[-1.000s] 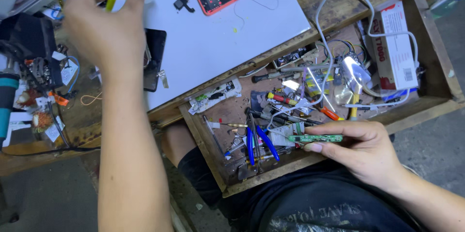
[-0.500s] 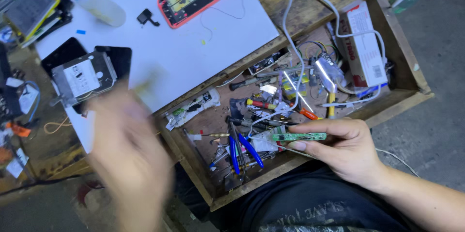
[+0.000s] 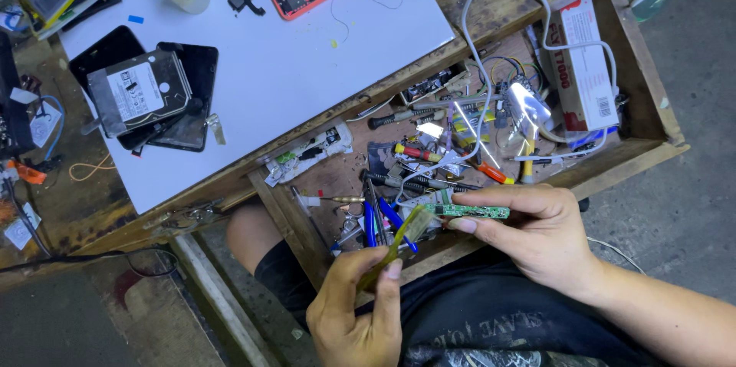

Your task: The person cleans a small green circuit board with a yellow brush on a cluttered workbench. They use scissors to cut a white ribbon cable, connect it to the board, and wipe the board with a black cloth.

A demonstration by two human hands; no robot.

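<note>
Now | right hand (image 3: 537,233) fingers pinch green circuit board (image 3: 468,211) | left hand (image 3: 356,309) fingers grip yellow-green brush (image 3: 395,246), tip touching board

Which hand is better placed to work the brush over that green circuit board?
Left. The left hand holds the yellow brush with its bristles right at the green circuit board's end. The right hand is occupied pinching the board above the open drawer.
</note>
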